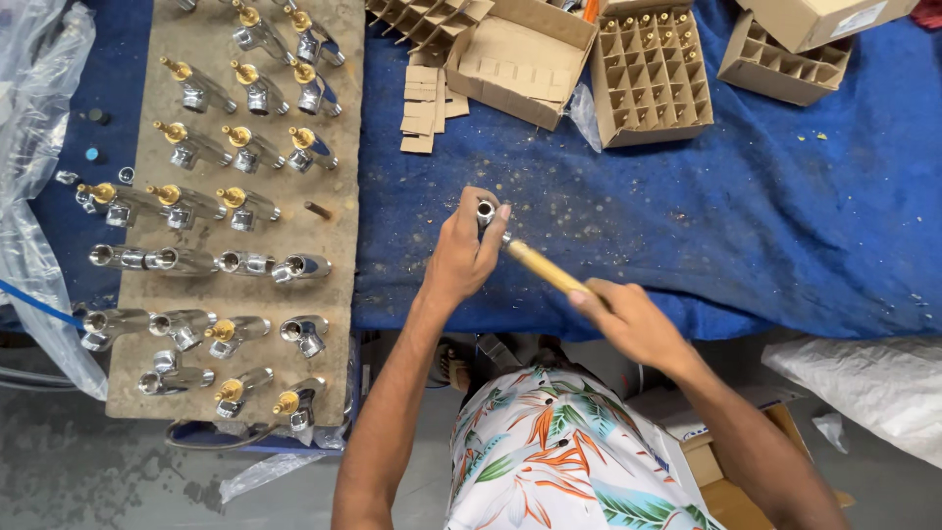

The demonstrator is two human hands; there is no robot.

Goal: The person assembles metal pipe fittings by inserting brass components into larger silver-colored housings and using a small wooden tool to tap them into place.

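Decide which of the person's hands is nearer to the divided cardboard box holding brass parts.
Left. The left hand, gripping a chrome fitting, lies below and left of the divided box; the right hand sits lower, farther away.

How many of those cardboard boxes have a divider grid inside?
2. The filled box sits top centre-right on the blue cloth; the empty box lies right of it. More may be beyond the frame.

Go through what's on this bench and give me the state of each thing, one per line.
Left hand: gripping chrome fitting.
Right hand: holding wooden-handled tool against the fitting.
Taps on board: lying in rows.
Divider box: open, brass parts inside.
Flat box: open.
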